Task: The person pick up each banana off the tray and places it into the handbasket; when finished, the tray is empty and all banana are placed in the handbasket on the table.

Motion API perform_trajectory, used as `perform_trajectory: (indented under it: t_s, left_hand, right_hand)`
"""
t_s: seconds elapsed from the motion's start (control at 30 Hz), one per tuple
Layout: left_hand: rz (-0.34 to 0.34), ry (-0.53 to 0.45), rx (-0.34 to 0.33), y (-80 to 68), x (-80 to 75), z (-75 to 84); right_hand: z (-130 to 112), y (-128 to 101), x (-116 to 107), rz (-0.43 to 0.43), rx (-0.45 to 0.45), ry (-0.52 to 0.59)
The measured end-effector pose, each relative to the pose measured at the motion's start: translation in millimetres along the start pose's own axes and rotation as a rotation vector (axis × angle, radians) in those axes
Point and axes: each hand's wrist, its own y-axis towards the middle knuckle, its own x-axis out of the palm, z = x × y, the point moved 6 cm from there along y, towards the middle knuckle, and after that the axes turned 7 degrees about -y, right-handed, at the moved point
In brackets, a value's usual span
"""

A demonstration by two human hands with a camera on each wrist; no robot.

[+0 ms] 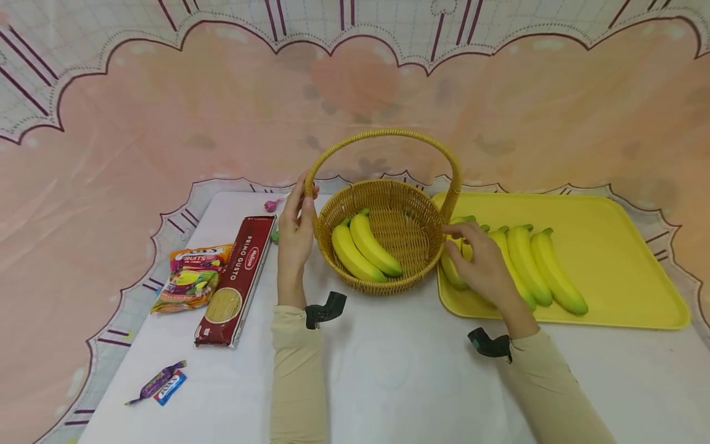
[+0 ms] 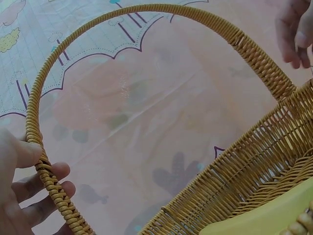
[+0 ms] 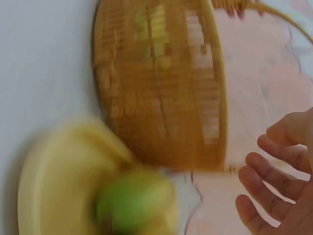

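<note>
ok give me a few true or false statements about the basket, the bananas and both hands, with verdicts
1. The left hand grips the handle of the wicker basket. True.
2. The basket holds four bananas. False: two bananas lie in it.
3. The right hand is over the bananas on the yellow tray. True; its fingers look spread and relaxed in the right wrist view, with no clear grip on anything.
4. The pasta box lies on the tray. False: it lies on the white table, to the left of the basket, beside a candy bag.
5. The tray is to the left of the basket. False: it is to the right.
</note>
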Motion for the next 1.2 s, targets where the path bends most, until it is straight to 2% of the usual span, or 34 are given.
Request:
perform_trajectory:
  t_s: [0.23, 0.5, 0.63, 0.73, 0.83, 0.9, 1.03, 1.2]
  left_hand:
    - [0.001, -0.013, 0.033, -0.2, 0.7, -0.1]
    - [0.002, -0.029, 0.050, 0.1, 0.5, -2.0]
    - [0.010, -0.031, 0.051, 0.9, -0.6, -6.8]
    - [0.015, -0.045, 0.063, 4.9, -2.3, -20.4]
    - [0.023, -0.052, 0.075, 8.9, -5.3, -33.6]
    - [0.022, -0.055, 0.067, 8.9, -5.6, -32.7]
    - [0.019, -0.071, 0.052, 6.2, -4.4, -22.8]
    - [0.014, -0.042, 0.043, 2.2, -1.4, -3.8]
  right_hand:
    - [48, -21, -34, 0.079, 0.098, -0.027]
    - [99, -47, -71, 0.136, 0.294, -0.096]
    - [128, -57, -79, 0.053, 0.403, -0.111]
    - [145, -66, -78, -0.089, 0.481, -0.125]
    - [153, -71, -75, -0.188, 0.521, -0.138]
    - [155, -74, -74, -0.224, 0.535, -0.140]
    - [152, -77, -78, -0.229, 0.541, -0.153]
    - [130, -77, -84, -0.164, 0.516, -0.120]
